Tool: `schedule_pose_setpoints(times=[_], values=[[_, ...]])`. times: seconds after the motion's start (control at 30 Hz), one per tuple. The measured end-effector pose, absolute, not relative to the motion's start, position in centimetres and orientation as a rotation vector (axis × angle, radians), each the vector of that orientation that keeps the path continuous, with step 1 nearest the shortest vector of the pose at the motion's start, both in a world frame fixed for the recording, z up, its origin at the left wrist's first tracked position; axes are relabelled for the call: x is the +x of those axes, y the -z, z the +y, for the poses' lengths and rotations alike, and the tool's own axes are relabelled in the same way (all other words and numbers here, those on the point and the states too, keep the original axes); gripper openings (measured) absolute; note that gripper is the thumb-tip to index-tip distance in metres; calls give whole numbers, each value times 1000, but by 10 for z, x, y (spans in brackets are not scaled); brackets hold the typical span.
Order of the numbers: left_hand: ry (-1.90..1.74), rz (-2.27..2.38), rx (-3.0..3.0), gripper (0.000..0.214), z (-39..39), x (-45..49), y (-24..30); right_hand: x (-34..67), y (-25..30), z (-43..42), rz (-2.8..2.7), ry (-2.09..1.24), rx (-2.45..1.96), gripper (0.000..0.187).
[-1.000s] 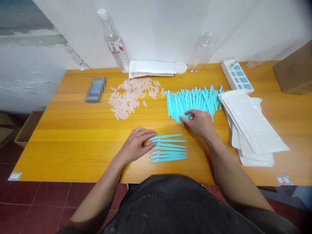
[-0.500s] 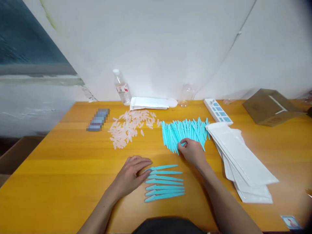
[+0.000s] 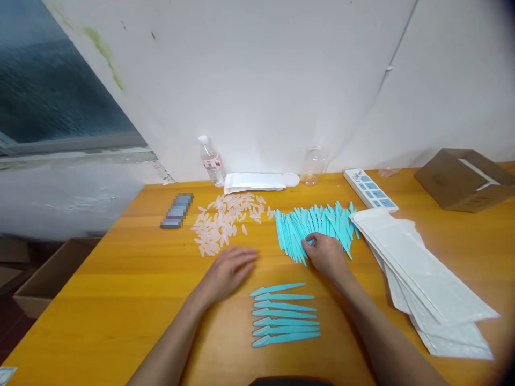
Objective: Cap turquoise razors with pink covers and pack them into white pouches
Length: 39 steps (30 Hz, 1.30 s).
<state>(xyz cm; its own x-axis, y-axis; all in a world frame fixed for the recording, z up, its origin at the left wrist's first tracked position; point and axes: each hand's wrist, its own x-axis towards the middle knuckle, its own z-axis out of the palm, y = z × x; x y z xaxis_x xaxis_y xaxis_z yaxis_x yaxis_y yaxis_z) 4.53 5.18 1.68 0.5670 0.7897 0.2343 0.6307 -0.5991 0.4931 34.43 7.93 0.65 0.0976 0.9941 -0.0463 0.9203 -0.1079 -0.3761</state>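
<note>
My left hand (image 3: 230, 272) hovers over the table with its fingers stretched out, holding nothing, just beyond and left of a row of turquoise eyebrow razors (image 3: 285, 312). Several razors lie there side by side, blades to the left and thin handles to the right. My right hand (image 3: 326, 254) is at the near edge of a dense pile of the same razors (image 3: 295, 228). Its thumb and index finger pinch at one razor in the pile; the fingertips partly hide it. Left of the pile, small translucent pinkish blade caps (image 3: 217, 228) are scattered.
White packaging sleeves (image 3: 406, 262) lie fanned at right, near a blue-and-white box (image 3: 370, 188) and a cardboard box (image 3: 458, 179). Along the wall stand a water bottle (image 3: 212, 163), a white packet (image 3: 254, 182) and a clear jar (image 3: 314, 167). A phone (image 3: 177, 210) lies at left.
My left hand has lifted off the top razor of the row and drawn away from it. My right hand stays at the pile. The camera view has shifted slightly.
</note>
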Motion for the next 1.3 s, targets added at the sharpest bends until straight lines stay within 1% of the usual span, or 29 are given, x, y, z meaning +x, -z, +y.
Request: schedule_pose_setpoints(times=[0.1, 0.17, 0.27, 0.33, 0.4, 0.47, 0.53, 0.67, 0.77, 1.03, 1.17, 1.3], values=[[-524, 1390, 2649, 35, 99, 33, -15, 344, -7, 81, -1828, -482, -2139, 25], [-375, 1425, 2756, 31, 122, 32, -16, 347, -10, 80, -1752, -572, -2081, 21], [-280, 1402, 2798, 26, 135, 39, -16, 352, -16, 76, -1646, -914, -1823, 22], [-323, 1366, 2746, 27, 130, 44, -15, 355, -20, 72, -1572, -1199, -1633, 26], [-396, 1339, 2628, 23, 119, 49, -12, 357, -21, 68, -1501, -1432, -1496, 31], [-479, 1346, 2455, 19, 106, 54, -8, 356, -21, 64, -1435, -1614, -1387, 33], [-578, 1362, 2228, 20, 94, 59, -2, 355, -18, 62, -1384, -1735, -1300, 34], [-812, 1347, 1669, 32, 79, 64, 7, 353, -13, 61, -1340, -1793, -1229, 34], [-854, 1292, 1458, 35, 74, 64, 10, 352, -12, 61, -1362, -1786, -1230, 33], [-727, 1152, 1505, 30, 68, 69, 4, 349, -18, 59, -1447, -1780, -1241, 32], [-814, 1275, 1473, 31, 71, 54, -5, 351, -18, 60, -1449, -1762, -1229, 32], [-800, 1294, 1469, 33, 72, 50, -9, 352, -18, 59, -1454, -1759, -1241, 33]])
